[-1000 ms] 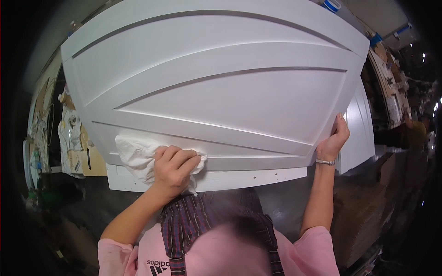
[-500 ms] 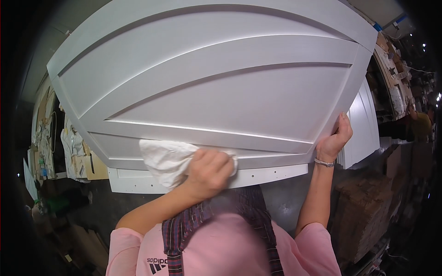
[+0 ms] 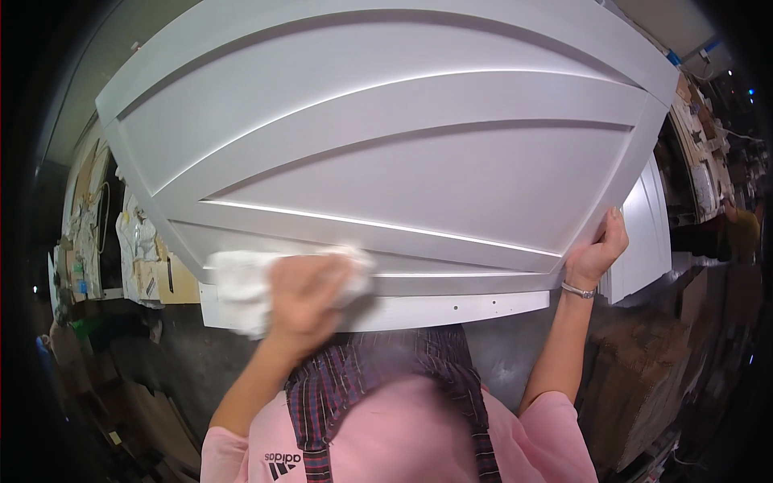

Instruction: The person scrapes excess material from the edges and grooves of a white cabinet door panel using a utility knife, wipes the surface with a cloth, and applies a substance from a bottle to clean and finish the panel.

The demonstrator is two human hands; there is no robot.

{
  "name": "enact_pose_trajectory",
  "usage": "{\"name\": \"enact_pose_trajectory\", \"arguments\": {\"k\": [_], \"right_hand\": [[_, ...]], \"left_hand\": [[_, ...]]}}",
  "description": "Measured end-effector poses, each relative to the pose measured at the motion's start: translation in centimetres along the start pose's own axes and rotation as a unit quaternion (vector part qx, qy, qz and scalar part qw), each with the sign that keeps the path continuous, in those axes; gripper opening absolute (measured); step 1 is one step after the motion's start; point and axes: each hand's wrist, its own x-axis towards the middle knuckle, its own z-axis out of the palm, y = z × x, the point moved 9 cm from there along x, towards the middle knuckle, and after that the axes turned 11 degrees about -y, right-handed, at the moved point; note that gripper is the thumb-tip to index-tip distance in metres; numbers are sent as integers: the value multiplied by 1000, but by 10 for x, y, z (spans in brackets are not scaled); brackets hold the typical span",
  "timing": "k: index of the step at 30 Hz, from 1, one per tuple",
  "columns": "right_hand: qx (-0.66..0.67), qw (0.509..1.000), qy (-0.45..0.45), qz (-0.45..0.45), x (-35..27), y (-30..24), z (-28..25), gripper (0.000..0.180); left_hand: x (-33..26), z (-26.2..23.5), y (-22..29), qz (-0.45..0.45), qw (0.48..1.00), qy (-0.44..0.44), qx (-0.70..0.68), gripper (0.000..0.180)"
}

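Head view, read as a clock face from its middle, showed a large white panel with raised curving bands (image 3: 403, 173) spread from ten o'clock round to two, its narrower edge nearest the person. The hands were well apart. At eight o'clock the left hand (image 3: 304, 291), blurred, was closed over a crumpled white cloth (image 3: 240, 283), seemingly to keep the fabric spread flat against the panel's near edge. At three o'clock the right hand (image 3: 596, 251) cupped the panel's slanting side, probably to steady it against pressure from the cloth; whether its fingers wrapped underneath could not be told. A white strip with small dark holes (image 3: 491, 303) showed below the near edge at five o'clock, perhaps serving as support.
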Motion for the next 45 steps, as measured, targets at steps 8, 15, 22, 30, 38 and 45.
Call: {"name": "enact_pose_trajectory", "arguments": {"k": [8,15,22,30,38,45], "right_hand": [[-14,1000,-24,3,1,-8,6,29],[16,999,-39,15,13,14,-6,28],[4,1000,-1,10,2,0,8,31],[-7,1000,-2,1,-3,-6,2,30],[-13,1000,-2,-22,-2,-13,4,26],[-38,999,17,-30,2,9,-21,25]], "left_hand": [[-122,-86,-125,-248,956,91,130,36],[6,17,13,8,995,-10,96,40],[16,27,34,51,995,4,84,42],[-25,-5,-25,-61,994,13,95,39],[-116,-24,-86,-134,988,21,-72,21],[-288,-190,-238,-428,741,476,-200,45]]}}
